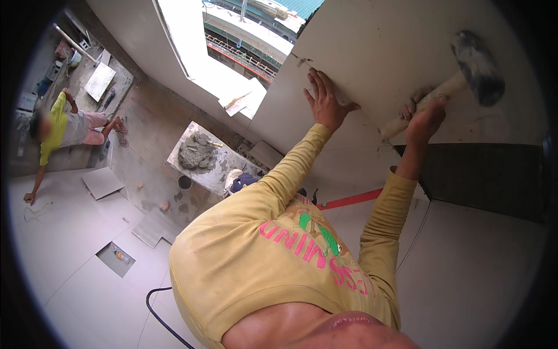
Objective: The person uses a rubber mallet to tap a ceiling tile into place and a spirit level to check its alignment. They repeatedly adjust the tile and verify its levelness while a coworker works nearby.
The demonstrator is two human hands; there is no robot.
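My left hand (328, 106) lies against a large pale wall tile (383, 52), fingers spread and thumb stretched out. It is close to the tile's edge beside the window opening. My right hand (425, 119) is wrapped round the light wooden handle of a rubber mallet (485, 75). The mallet's thick head, dark with whitish smears, is up at the right, in front of the tile. Whether the head touches the tile I cannot tell. Below the tile's lower edge, to the right, shows a dark bare strip of wall (488, 177).
A bright window opening (186, 41) is at the upper left. Grey mortar (197, 151) is heaped on a pale board, with a dark round bucket (184, 182) beside it. A red level (351, 199) lies behind my right arm. Far left, another person (72, 125) leans a hand on the tiled surface.
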